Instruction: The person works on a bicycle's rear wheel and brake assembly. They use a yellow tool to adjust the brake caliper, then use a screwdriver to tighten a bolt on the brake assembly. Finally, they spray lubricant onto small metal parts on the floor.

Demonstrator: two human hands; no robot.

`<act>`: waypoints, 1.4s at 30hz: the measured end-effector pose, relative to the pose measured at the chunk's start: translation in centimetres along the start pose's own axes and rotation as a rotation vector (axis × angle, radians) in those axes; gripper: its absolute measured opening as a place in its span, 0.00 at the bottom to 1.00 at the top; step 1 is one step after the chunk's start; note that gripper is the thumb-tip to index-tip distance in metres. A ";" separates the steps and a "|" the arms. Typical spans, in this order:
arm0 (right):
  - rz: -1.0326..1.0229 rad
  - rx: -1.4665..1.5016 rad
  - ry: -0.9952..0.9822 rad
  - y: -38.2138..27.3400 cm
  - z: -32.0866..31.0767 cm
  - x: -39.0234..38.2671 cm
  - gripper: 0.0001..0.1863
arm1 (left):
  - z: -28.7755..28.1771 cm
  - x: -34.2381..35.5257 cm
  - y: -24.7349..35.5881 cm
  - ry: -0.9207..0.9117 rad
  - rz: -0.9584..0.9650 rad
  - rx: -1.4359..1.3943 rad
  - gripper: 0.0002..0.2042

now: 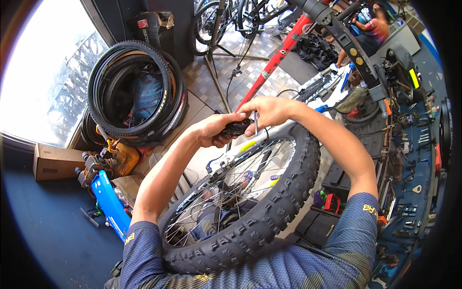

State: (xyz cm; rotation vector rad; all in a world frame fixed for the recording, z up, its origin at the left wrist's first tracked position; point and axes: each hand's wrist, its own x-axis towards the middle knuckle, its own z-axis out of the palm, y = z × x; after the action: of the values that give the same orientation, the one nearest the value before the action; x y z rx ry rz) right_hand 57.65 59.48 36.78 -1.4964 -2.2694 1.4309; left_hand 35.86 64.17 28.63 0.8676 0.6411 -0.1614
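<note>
My left hand (pixel 211 131) is wrapped round a small black bike part (pixel 237 128) whose exact kind I cannot make out. Against its right side is my right hand (pixel 270 113), fingers curled down round a thin silver rod (pixel 255 122) that looks like a hex key; its lower end is at the black part. Both hands are above a bicycle wheel with a knobby black tyre (pixel 269 212), close to my body. A red frame tube (pixel 276 59) slopes up and away from just beyond my hands. A dark cable hangs by my right fingers.
Stacked tyres (pixel 127 53) lie at the left, by a cardboard box (pixel 55 163) and a blue panel (pixel 109 204). A bench of tools (pixel 409 192) runs along the right. Far off are more bicycles (pixel 207 29), and a seated person (pixel 375 31) at upper right.
</note>
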 end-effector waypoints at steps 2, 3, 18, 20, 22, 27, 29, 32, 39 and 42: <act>-0.111 0.074 -0.002 1.2 0.5 0.3 0.26 | -0.1 -0.4 -0.1 0.024 0.057 -0.051 0.30; -0.081 0.033 0.094 1.6 0.6 0.4 0.26 | -0.2 -0.6 -0.3 0.001 0.109 -0.072 0.30; 0.001 0.232 0.149 1.8 -0.4 -2.2 0.24 | 1.5 1.9 -5.4 0.127 0.654 -0.117 0.18; -0.072 0.236 0.190 2.0 -0.3 -2.3 0.19 | 1.0 1.6 -5.4 0.101 0.633 -0.045 0.19; -0.072 0.155 0.239 2.0 0.0 -2.4 0.17 | 0.9 1.3 -4.9 0.091 0.597 0.053 0.22; -0.056 0.138 0.270 1.1 0.2 -2.9 0.14 | 1.3 0.0 -3.6 0.131 0.617 0.283 0.25; -0.078 0.126 0.271 0.6 0.1 -3.1 0.14 | 1.5 -0.3 -3.4 0.115 0.623 0.300 0.25; -0.057 0.078 0.263 0.1 0.2 -3.3 0.14 | 1.5 -0.5 -3.3 0.096 0.611 0.283 0.24; -0.068 0.050 0.258 -0.3 0.4 -3.0 0.14 | 0.9 -0.2 -3.4 0.107 0.660 0.426 0.21; -0.069 -0.003 0.283 -0.6 0.7 -3.1 0.14 | 0.9 -0.1 -3.2 0.100 0.725 0.490 0.21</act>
State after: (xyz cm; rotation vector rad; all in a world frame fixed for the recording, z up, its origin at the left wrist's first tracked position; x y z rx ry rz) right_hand 58.52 56.66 38.08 -1.4966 -2.1297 1.1172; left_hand 34.93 61.41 27.00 1.5368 0.3453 0.3995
